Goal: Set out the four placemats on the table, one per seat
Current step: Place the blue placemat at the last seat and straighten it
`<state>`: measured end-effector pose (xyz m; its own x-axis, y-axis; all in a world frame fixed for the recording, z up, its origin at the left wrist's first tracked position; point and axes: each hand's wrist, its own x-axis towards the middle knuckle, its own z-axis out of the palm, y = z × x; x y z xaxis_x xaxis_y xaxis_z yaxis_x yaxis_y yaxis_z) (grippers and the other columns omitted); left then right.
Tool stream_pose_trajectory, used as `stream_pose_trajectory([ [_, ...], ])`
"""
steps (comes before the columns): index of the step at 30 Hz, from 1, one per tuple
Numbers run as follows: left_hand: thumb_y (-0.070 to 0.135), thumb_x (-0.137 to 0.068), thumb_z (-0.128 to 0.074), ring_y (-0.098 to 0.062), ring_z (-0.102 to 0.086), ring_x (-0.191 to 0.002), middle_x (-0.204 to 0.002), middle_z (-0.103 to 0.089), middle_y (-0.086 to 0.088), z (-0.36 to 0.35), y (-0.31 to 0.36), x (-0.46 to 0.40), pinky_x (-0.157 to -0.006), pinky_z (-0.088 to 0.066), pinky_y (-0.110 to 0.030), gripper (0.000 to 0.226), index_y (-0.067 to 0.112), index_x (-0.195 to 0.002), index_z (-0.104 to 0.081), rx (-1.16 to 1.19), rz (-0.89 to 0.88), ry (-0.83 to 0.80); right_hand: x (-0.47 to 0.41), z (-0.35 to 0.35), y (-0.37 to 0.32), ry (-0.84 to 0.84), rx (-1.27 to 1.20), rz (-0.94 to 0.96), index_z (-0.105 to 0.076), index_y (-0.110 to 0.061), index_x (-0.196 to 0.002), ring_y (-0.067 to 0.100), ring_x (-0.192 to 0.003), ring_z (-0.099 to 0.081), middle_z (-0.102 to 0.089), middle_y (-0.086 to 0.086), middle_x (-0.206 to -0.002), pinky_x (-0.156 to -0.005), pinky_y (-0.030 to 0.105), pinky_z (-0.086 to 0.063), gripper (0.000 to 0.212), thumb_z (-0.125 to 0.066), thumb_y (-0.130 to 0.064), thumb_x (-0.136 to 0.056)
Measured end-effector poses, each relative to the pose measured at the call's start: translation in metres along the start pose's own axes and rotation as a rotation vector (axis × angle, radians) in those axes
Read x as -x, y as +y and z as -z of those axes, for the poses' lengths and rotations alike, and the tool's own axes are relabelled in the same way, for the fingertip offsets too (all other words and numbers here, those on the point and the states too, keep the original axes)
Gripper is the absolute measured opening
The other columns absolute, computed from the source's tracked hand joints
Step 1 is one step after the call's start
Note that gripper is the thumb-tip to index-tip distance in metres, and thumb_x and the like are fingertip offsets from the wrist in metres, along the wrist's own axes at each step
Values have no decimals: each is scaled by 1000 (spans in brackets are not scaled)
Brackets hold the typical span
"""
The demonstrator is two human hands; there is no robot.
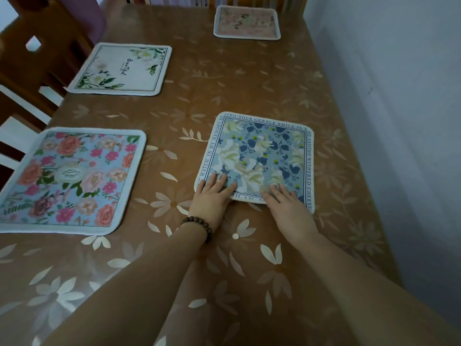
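Observation:
Several placemats lie flat on the brown flowered table [189, 101]. A blue-and-white floral placemat [259, 151] with lettering round its border lies in the right middle. My left hand [212, 196], with a bead bracelet at the wrist, rests palm down on its near left corner. My right hand [287, 203] presses flat on its near right edge. A pink-rose placemat [72, 178] sits at the left edge. A white placemat with green leaves [122, 68] lies further back on the left. A pale pink placemat [247, 22] lies at the far end.
Wooden chairs [32, 58] stand along the table's left side. A grey-white wall [399, 121] runs close along the table's right edge. More chair backs show beyond the far end of the table.

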<state>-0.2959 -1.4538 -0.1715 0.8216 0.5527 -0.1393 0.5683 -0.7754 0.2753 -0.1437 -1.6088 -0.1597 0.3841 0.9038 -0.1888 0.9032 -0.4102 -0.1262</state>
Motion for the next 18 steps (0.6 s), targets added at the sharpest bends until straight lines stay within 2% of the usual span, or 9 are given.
stream_pose_trajectory([
  [4,32,-103,-25,-21,-3,-145,-157,-18,4,2,1,1,-116,0,-37,42,38,-144,-28,14,21,17,1,6,-4,39,-75,-39,-36,-18,-142,27,-144,-17,-25,9,-155,-116,43,-14,40,-27,-15,-103],
  [10,30,-101,-33,-23,-6,-144,-155,-22,4,-6,9,36,-116,-4,-41,41,37,-141,-31,-8,41,7,29,-3,-17,19,-156,-75,-37,-20,-142,23,-145,-11,-24,6,-156,-117,44,-9,41,-31,-13,-102],
  [14,26,-100,-37,-22,-4,-144,-153,-24,5,-16,18,76,-115,-4,-43,40,36,-138,-34,25,81,7,66,-11,-31,7,-186,-54,-37,-20,-143,23,-146,-11,-25,5,-155,-116,45,-8,44,-42,-25,-99],
  [18,21,-99,-38,-22,-5,-143,-152,-24,5,-24,30,122,-115,-6,-45,42,36,-137,-34,14,115,4,107,-18,-43,2,-213,-49,-37,-21,-143,20,-146,-9,-25,3,-155,-117,44,-7,41,-32,-23,-103],
])
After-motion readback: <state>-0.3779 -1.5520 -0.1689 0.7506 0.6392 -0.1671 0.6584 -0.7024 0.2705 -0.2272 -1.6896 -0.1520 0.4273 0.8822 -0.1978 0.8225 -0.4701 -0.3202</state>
